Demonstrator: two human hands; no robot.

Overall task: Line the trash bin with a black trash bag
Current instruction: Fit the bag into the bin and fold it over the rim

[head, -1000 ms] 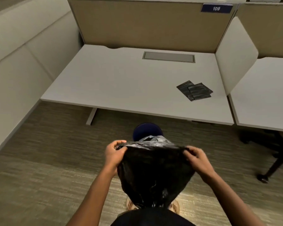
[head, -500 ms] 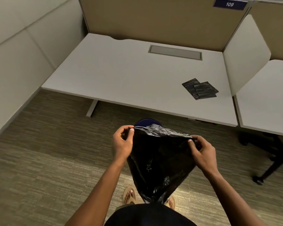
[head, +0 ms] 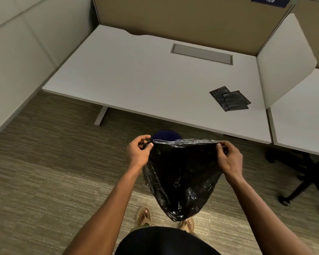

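Note:
A black trash bag (head: 180, 179) hangs in front of me, its top edge stretched level between both hands. My left hand (head: 139, 152) pinches the bag's left top corner. My right hand (head: 228, 157) pinches the right top corner. The bag narrows to a crumpled bottom above my feet. Behind the bag's top edge, the dark blue trash bin (head: 166, 135) stands on the carpet; only the far part of its rim shows, the rest is hidden by the bag.
A white desk (head: 136, 80) spans the view beyond the bin, with folded black bags (head: 229, 98) near its right end. A white divider (head: 284, 57) separates a second desk. An office chair base (head: 306, 181) stands at the right on the carpet.
The view has tilted downward and closer. My hands have pulled the bag's top edge wider and flatter, and the bag now covers more of the bin.

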